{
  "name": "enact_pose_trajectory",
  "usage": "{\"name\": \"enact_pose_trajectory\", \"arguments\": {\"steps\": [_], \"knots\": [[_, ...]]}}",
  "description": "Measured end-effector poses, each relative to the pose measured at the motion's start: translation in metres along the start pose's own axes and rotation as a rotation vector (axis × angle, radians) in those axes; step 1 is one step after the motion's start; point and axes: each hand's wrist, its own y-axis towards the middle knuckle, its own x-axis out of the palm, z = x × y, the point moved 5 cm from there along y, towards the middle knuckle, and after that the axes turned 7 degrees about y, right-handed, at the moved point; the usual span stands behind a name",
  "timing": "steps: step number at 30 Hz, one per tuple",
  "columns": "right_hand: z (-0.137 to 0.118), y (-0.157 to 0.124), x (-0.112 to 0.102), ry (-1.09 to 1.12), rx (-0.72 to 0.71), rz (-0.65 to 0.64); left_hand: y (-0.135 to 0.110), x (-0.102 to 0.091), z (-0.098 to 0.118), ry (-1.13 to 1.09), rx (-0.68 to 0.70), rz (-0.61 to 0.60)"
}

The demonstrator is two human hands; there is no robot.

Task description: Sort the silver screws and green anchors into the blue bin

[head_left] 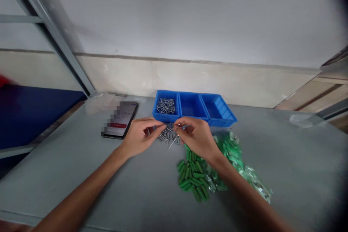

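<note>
Nearest: right forearm [244, 192] lies across a heap of green wall plugs [191, 177] on the grey table [108, 188], with bagged plugs [244, 168] just beyond. Left hand [140, 136] and right hand [197, 136] meet fingertip to fingertip. Both pinch down at the loose screws [168, 137]; the exact piece held is too small to tell. The screws lie directly under the fingertips, just in front of the leftmost blue bin [163, 117]. Phone [121, 120] sits left of the hands. Risks, as I judge them: a screw slipping from the pinch and rolling off, or the forearm dragging and scattering plugs.
</note>
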Motion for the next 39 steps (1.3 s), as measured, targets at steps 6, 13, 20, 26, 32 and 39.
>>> {"name": "enact_pose_trajectory", "arguments": {"steps": [6, 13, 20, 26, 32, 39], "knots": [[-0.001, -0.010, -0.002, 0.459, 0.166, -0.076, -0.001, 0.009, 0.003, -0.086, 0.004, -0.111], [0.004, -0.008, 0.001, 0.508, 0.176, -0.101, -0.003, 0.008, 0.008, -0.057, 0.079, -0.071], [0.004, -0.008, -0.006, 0.463, 0.145, -0.034, -0.008, 0.009, 0.013, 0.081, 0.174, -0.037], [0.001, -0.015, -0.012, 0.479, 0.128, 0.047, -0.010, 0.012, 0.014, 0.112, 0.190, -0.050], [-0.002, -0.016, -0.009, 0.460, 0.095, 0.088, -0.007, 0.013, 0.009, 0.085, 0.140, -0.063], [0.001, -0.017, -0.006, 0.445, 0.095, 0.107, -0.009, 0.016, 0.007, 0.145, 0.107, -0.103]]}}
